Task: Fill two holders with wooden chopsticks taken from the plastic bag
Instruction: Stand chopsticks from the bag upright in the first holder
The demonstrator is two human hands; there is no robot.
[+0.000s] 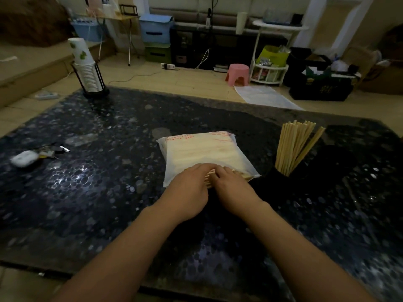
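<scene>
- Surface (87,192): dark, speckled stone-look top, glossy, with a pale reflection toward its left side.
- Plastic bag (202,149): translucent white with red print along its far end; lies flat near the middle of the surface, somewhat toward the right edge, open end facing the near edge.
- Chopsticks in bag (210,177): pale wooden ends showing at the bag's mouth, between the two hands.
- Left hand (187,192): palm down at the near left corner of the bag, fingers curled onto the bag's mouth and touching the stick ends; a ring shows on one finger. Whether it grips sticks or only presses on them cannot be told.
- Right hand (233,188): palm down just beside the left one, fingers bent over the same stick ends at the bag's opening; the firmness of its hold cannot be told.
- Holder (281,182): dark container, hard to make out against the surface, just right of the bag toward the right edge.
- Chopsticks in holder (294,147): upright bundle of wooden sticks, fanning outward, a few leaning right.
- Cup stack (86,66): white paper cups in a black wire rack at the far left corner, the top cup printed with green leaves.
- Small white case (25,158) with keys (54,150): near the left edge.
- Pink stool (238,74): on the floor beyond the far edge.
</scene>
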